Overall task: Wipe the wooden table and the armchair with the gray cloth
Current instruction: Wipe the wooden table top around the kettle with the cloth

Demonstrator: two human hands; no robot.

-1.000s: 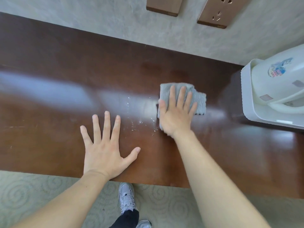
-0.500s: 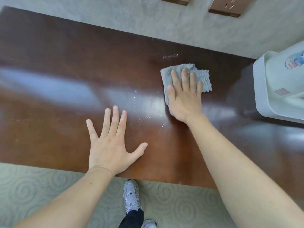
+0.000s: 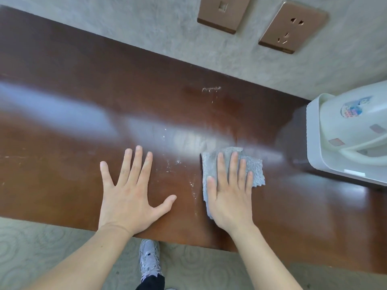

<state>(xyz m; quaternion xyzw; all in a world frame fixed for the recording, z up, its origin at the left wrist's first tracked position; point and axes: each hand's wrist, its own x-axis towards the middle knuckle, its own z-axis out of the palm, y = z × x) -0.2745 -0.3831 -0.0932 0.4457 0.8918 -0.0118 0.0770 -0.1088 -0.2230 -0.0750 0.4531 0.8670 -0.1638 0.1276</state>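
Right hand (image 3: 229,191) flat, fingers spread, pressing gray cloth (image 3: 254,170). Left hand (image 3: 129,193) spread on wooden table (image 3: 62,101). Push cloth over white crumbs (image 3: 192,185).

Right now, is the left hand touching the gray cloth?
No. The left hand lies flat on the bare brown wooden table, apart from the gray cloth under the right hand.

The picture is bright, like daytime. A wide, pale shine runs across the dark wooden table (image 3: 62,84) and looks smeary. The white kettle (image 3: 354,130) throws a soft shadow to its left. Straight lines bend near the edges.
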